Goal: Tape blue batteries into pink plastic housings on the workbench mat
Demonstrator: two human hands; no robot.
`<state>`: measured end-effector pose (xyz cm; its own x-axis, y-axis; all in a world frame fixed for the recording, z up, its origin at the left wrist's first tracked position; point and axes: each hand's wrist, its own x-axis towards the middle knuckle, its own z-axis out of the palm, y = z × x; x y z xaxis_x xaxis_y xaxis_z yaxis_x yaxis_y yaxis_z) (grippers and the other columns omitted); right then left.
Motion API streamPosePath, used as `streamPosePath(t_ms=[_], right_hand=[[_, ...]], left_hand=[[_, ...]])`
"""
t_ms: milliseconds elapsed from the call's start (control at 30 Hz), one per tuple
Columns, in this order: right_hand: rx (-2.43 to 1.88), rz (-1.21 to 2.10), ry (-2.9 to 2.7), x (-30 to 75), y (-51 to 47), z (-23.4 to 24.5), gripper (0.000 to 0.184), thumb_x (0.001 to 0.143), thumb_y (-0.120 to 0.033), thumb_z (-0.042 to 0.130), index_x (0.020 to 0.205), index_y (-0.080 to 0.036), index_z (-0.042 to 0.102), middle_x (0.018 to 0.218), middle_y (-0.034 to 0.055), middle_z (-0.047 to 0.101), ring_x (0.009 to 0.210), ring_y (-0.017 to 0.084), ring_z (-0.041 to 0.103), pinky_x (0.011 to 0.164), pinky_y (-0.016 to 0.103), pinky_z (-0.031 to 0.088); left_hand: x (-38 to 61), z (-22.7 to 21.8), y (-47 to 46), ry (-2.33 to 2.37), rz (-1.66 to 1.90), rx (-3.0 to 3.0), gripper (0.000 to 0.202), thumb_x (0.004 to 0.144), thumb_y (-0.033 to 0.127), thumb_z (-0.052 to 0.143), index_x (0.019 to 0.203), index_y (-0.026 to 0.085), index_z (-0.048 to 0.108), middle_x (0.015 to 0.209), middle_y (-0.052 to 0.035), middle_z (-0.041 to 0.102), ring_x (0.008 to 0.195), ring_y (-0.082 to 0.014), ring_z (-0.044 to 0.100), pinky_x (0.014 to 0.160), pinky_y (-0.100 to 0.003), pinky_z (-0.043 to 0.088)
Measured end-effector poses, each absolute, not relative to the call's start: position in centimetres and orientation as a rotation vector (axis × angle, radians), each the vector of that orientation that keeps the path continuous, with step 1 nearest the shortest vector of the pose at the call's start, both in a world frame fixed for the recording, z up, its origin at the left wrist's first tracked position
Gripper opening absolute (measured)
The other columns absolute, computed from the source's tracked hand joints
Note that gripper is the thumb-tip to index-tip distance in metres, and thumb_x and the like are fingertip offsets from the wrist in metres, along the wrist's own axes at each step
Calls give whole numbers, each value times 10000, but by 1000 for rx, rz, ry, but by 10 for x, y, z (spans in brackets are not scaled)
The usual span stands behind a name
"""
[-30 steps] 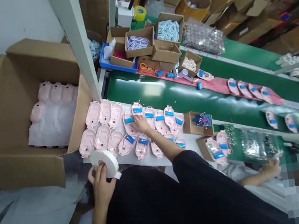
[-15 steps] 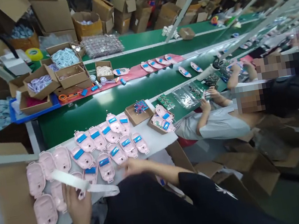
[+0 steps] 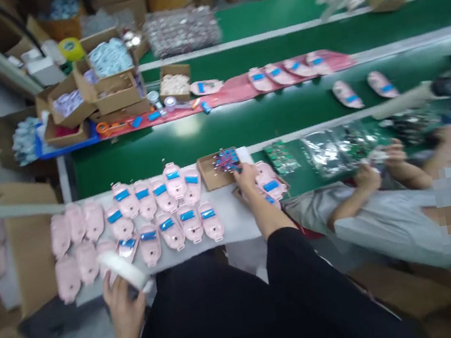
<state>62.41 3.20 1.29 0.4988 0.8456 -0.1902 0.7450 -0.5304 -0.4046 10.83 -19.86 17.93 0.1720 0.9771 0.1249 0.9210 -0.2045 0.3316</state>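
My left hand (image 3: 125,305) is closed round a roll of white tape (image 3: 124,269), held over the near edge of the pink casings. My right hand (image 3: 248,179) is at the right side of a small cardboard box (image 3: 212,178) holding blue parts with red wires (image 3: 226,160). Its fingers are drawn together at these parts; what is between them is too small and blurred to make out. Pink plastic casings with blue battery packs (image 3: 170,229) lie in rows between my hands. At the left are plain pink casings (image 3: 68,279) with no blue pack showing.
Right of my hand are more pink casings (image 3: 268,176), green circuit boards (image 3: 281,157) and clear plastic bags (image 3: 323,153). A co-worker's hands (image 3: 367,172) work further right. Across the green belt (image 3: 154,149), casings lie on a red strip (image 3: 234,90); cartons of rings (image 3: 109,59) stand back left.
My right hand has moved from the front edge of the casings, forward and right to the box of blue parts. My left hand still holds the tape roll; its loose strip no longer shows. The view has turned.
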Motion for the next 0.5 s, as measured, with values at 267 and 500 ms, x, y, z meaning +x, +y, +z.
streamPosePath(t_ms=[267,500], right_hand=[[-1670,833,-719,550,-60,59,575,972,-604,507,1478,-336,465,1366,117,608,1050,229,728,879,455,625],[-1298,1545,-1001,379,-117,155,892,747,-800,755,1454,-290,566,1233,152,735,905,260,750,719,400,634]], left_hand=[[95,184,-211,1806,126,2338,497,889,108,561,1373,186,642,1355,-143,684,1391,-358,487,1193,-556,381],[35,205,-225,1686,70,2383,549,871,72,546,1385,217,675,1375,-113,685,1380,-358,456,1134,-514,447]])
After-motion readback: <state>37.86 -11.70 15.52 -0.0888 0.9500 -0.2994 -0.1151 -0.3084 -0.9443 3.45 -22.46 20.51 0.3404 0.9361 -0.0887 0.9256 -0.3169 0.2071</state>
